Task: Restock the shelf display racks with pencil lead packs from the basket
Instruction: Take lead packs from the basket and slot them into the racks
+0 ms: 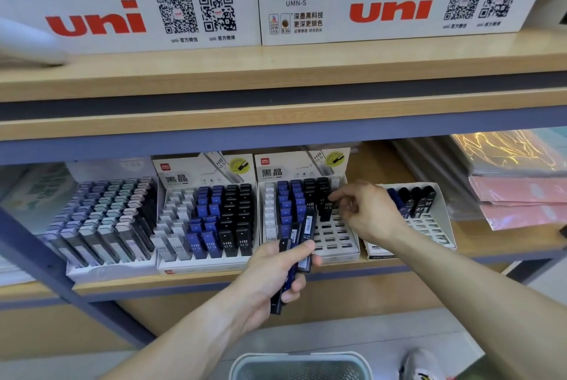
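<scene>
Left hand [273,275] clenched around a fanned bunch of slim blue and black pencil lead packs [299,244], thumb pinning them just in front of the white slotted display rack [333,241] on the wooden shelf [460,249]. Right hand [365,211] reaching over that rack, fingertips at an upright black HB pack [326,208]; actual grip there hard to tell. Grey mesh basket [300,366] down below.

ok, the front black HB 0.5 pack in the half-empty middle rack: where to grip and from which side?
Pinch the black pack at its upper end, coming from above and the front right, as the right hand does. It stands tilted in the slotted rack, its foot in a slot, blue packs close on its left. Only the top and right side look free.
</scene>
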Available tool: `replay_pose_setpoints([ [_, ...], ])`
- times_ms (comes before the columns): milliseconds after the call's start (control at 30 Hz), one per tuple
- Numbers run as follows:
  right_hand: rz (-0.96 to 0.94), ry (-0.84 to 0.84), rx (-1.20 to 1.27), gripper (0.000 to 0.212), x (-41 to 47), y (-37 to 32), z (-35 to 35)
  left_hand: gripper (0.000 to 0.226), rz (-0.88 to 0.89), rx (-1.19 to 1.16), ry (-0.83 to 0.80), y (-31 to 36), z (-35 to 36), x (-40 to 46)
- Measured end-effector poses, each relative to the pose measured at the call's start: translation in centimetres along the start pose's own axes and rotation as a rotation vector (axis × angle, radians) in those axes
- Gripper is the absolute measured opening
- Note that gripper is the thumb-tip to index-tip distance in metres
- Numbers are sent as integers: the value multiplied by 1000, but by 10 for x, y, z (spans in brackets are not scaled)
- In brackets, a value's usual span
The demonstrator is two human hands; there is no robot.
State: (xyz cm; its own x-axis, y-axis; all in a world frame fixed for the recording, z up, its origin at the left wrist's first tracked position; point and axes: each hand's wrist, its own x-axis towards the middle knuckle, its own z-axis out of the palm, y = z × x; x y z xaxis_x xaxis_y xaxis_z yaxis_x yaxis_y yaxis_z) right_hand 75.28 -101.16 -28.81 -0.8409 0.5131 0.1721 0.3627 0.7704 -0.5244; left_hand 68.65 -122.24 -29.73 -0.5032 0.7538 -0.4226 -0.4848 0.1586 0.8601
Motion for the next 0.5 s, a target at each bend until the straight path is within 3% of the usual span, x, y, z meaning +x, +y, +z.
replay_pose_setpoints([
  [300,73,-18,68,31,-3,-4,-4,33,57,95,29,-3,-3,0],
  [400,183,-95,406,18,-10,-17,-12,33,73,106,29,-3,-3,1],
  [500,253,-323,757,19,-18,-30,-21,30,69,115,28,-3,-2,2],
])
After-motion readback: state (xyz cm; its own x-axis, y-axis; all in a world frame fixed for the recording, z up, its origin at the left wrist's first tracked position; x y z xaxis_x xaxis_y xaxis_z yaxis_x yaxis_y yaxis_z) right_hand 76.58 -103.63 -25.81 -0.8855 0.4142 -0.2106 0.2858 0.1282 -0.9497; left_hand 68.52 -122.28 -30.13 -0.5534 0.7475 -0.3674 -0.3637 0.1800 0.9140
